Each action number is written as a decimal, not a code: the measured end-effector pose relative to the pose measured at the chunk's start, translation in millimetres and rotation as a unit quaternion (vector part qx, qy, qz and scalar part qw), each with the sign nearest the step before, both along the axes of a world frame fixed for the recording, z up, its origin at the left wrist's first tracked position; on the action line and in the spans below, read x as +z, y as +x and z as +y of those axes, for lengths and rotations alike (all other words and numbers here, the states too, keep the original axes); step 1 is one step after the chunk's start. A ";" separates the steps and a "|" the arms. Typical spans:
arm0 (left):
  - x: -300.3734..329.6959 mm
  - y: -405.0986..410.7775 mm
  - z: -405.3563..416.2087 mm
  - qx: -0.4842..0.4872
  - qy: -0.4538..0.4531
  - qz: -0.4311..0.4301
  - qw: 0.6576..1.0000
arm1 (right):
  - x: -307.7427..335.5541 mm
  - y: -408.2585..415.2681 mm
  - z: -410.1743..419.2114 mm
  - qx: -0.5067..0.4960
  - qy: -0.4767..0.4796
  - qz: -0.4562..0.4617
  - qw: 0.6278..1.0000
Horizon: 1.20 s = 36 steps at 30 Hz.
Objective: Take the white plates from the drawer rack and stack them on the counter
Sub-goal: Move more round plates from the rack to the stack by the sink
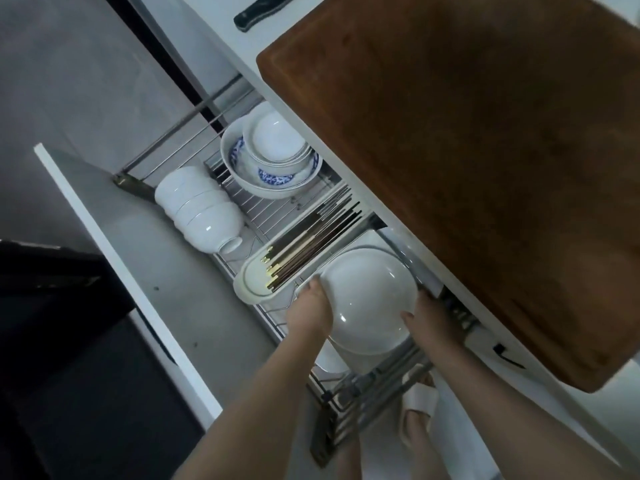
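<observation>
- Down at the left of the open drawer rack, a row of white bowls lies on its side, and the chopstick tray sits just beside my plate; I judge neither should be nudged as I lift.
- At the plate's left rim, my left hand presses against the edge, thumb on the face, the other fingers hidden behind it.
- Between my hands is the white plate, tilted in its slot at the near end of the rack, with another white piece just below it.
- At the right rim, my right hand clamps the edge, thumb on the face; both hands are pinching the plate, not spread.
- Over on the right, the counter overhangs, with a wooden cutting board filling much of it; I should draw the plate toward me first, level it, then clear the counter's edge before setting it on a bare part.
</observation>
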<state>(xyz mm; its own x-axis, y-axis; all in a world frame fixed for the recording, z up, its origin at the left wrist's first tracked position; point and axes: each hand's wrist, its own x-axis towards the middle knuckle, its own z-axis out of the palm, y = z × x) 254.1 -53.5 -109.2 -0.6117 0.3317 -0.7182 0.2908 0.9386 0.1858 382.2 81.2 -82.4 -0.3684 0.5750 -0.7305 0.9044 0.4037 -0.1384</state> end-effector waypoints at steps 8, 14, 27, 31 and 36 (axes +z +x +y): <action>11.6 -2.3 0.7 -0.002 -0.011 0.027 1.000 | 5.8 1.3 -5.2 -0.013 0.018 0.016 1.000; 46.0 -8.5 -6.5 0.066 0.066 0.039 0.995 | 37.5 4.6 -14.8 -0.016 0.054 0.045 0.997; 173.0 -31.1 -50.7 0.123 0.190 0.079 0.971 | 141.4 -3.8 -44.9 -0.079 0.019 0.210 0.974; 214.2 -30.1 -53.8 0.104 0.215 0.112 0.965 | 176.2 2.0 -47.7 -0.087 0.026 0.266 0.960; 258.2 -17.6 -39.3 0.076 0.272 0.139 0.949 | 219.2 19.1 -28.6 -0.088 0.050 0.312 0.945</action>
<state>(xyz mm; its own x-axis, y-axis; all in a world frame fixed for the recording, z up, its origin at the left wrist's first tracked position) 236.5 -92.8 149.0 -0.8237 0.4990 -0.2692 0.2680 0.7611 0.5907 401.2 52.6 136.8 -0.6023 0.7213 -0.3419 0.7136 0.2946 -0.6356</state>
